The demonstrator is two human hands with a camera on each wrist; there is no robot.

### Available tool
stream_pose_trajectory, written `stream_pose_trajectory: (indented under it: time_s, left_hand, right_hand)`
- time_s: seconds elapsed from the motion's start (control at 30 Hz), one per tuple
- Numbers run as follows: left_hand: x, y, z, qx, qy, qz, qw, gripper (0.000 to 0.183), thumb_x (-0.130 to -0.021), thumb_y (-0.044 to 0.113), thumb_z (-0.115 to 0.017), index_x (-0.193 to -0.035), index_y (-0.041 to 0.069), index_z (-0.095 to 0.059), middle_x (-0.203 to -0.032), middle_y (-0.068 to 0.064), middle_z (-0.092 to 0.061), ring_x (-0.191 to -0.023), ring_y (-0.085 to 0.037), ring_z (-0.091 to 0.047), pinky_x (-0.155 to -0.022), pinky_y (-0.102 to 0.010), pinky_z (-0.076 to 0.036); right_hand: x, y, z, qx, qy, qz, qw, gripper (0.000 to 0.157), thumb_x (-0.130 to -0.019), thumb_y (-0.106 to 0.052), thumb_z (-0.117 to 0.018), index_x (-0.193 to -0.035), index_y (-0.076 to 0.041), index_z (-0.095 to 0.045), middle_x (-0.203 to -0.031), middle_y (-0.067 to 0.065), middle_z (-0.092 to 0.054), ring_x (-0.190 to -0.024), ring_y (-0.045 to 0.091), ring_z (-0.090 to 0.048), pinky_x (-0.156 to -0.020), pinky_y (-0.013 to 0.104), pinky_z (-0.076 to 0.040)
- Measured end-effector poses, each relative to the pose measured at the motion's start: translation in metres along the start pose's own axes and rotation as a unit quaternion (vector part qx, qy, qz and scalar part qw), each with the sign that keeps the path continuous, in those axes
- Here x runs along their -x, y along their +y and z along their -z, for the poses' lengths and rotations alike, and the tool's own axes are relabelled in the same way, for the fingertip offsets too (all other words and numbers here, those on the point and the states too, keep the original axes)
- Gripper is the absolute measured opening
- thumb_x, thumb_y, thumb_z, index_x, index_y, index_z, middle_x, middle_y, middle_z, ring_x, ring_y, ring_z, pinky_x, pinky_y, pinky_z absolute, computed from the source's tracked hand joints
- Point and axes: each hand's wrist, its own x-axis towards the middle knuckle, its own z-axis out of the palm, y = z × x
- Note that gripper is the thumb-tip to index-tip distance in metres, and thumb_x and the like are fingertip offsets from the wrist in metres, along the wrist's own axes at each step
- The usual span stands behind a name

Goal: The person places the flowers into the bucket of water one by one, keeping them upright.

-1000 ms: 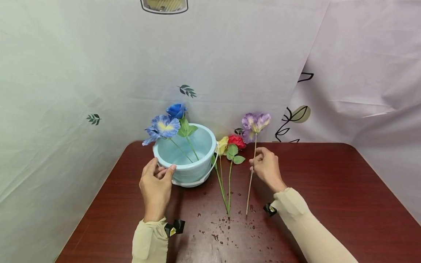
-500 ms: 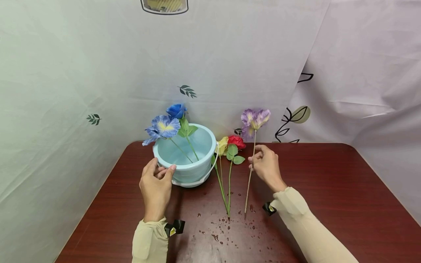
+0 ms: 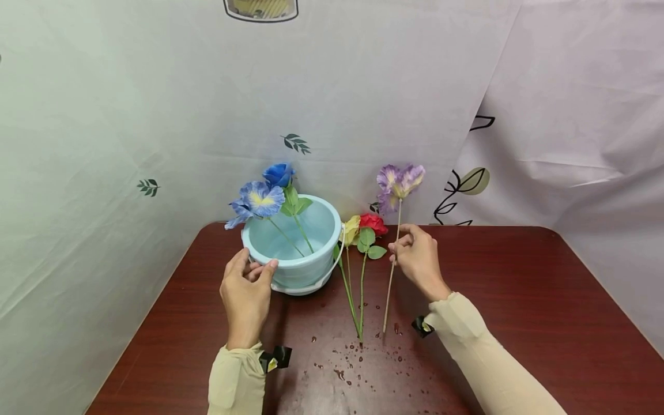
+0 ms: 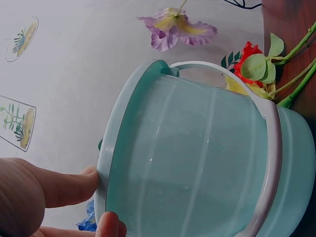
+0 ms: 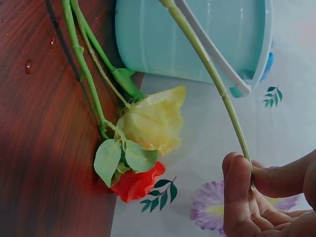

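Note:
A light blue bucket (image 3: 306, 271) stands at the back left of the table. My left hand (image 3: 246, 294) grips its near rim, the thumb (image 4: 69, 187) on the outside in the left wrist view. Inside lean a blue rose (image 3: 278, 174) and a blue iris (image 3: 261, 199). To the bucket's right, my right hand (image 3: 417, 259) pinches the stem of a purple iris (image 3: 399, 181) between thumb and fingers. The iris is upright, bloom on top, its stem end just over the table. A yellow rose (image 5: 153, 118) and a red rose (image 5: 138, 182) lie between bucket and right hand.
Water drops (image 3: 339, 374) are scattered on the dark red table (image 3: 519, 300) in front of the flowers. The bucket's white handle (image 4: 274, 143) hangs down its side. A pale cloth backdrop (image 3: 363, 86) with printed leaves rises behind the table.
My right hand has shifted slightly up and to the left with the purple iris, its stem end rising a little. The left hand and the bucket stay in place.

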Motion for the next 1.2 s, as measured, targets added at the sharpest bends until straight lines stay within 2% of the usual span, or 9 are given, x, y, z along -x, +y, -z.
stream_pose_trajectory:
  time_s: [0.07,0.23,0.5,0.77,0.87,1.2]
  left_hand:
    - [0.0,0.0,0.0,0.0,-0.001,-0.001,1.0,0.056,-0.084,0.006,-0.074,-0.134,-0.008,-0.051,-0.132,-0.017,-0.052,-0.096,-0.024,-0.064,-0.071,0.002,-0.044]
    - [0.0,0.0,0.0,-0.003,-0.003,-0.001,1.0,0.057,-0.085,0.006,-0.074,-0.134,-0.008,-0.05,-0.133,-0.017,-0.052,-0.096,-0.024,-0.064,-0.071,0.002,-0.044]
    - [-0.001,-0.001,0.001,0.004,-0.006,-0.003,1.0,0.057,-0.085,0.005,-0.074,-0.134,-0.008,-0.05,-0.134,-0.017,-0.051,-0.098,-0.025,-0.063,-0.072,0.002,-0.044]
    - [-0.001,-0.001,0.001,0.002,-0.004,-0.004,1.0,0.057,-0.084,0.006,-0.074,-0.134,-0.008,-0.051,-0.132,-0.017,-0.052,-0.097,-0.025,-0.064,-0.072,0.002,-0.044]
    - [-0.001,0.0,0.001,0.001,-0.005,-0.004,1.0,0.057,-0.084,0.006,-0.074,-0.134,-0.008,-0.05,-0.133,-0.017,-0.052,-0.097,-0.025,-0.064,-0.072,0.002,-0.044]
    - [0.0,0.0,0.001,-0.002,-0.004,-0.005,1.0,0.057,-0.084,0.006,-0.074,-0.134,-0.009,-0.051,-0.132,-0.017,-0.052,-0.096,-0.025,-0.064,-0.072,0.001,-0.045]
  right_hand:
    - [0.0,-0.002,0.0,0.001,0.001,0.004,1.0,0.037,-0.087,0.007,-0.062,-0.124,0.007,-0.054,-0.08,0.018,-0.07,-0.055,0.019,-0.065,-0.048,0.027,-0.056]
    - [-0.001,-0.009,0.0,-0.014,-0.002,0.011,1.0,0.039,-0.087,0.005,-0.065,-0.124,0.006,-0.054,-0.081,0.019,-0.069,-0.062,0.029,-0.068,-0.051,0.03,-0.058]
    - [0.001,-0.016,-0.001,-0.027,-0.001,0.02,0.999,0.04,-0.086,0.006,-0.066,-0.125,0.005,-0.055,-0.082,0.019,-0.069,-0.06,0.024,-0.067,-0.051,0.027,-0.058]
    - [0.001,-0.024,-0.002,-0.027,0.012,0.049,0.998,0.04,-0.086,0.005,-0.067,-0.125,0.006,-0.056,-0.084,0.021,-0.07,-0.065,0.034,-0.068,-0.053,0.031,-0.059]
    - [0.001,-0.026,-0.002,-0.037,0.014,0.053,0.998,0.039,-0.086,0.005,-0.067,-0.124,0.005,-0.056,-0.084,0.022,-0.07,-0.067,0.036,-0.068,-0.051,0.029,-0.058]
    - [-0.001,-0.033,-0.005,-0.072,0.023,0.088,0.993,0.041,-0.086,0.005,-0.067,-0.125,0.006,-0.054,-0.083,0.025,-0.068,-0.06,0.029,-0.066,-0.05,0.023,-0.056]
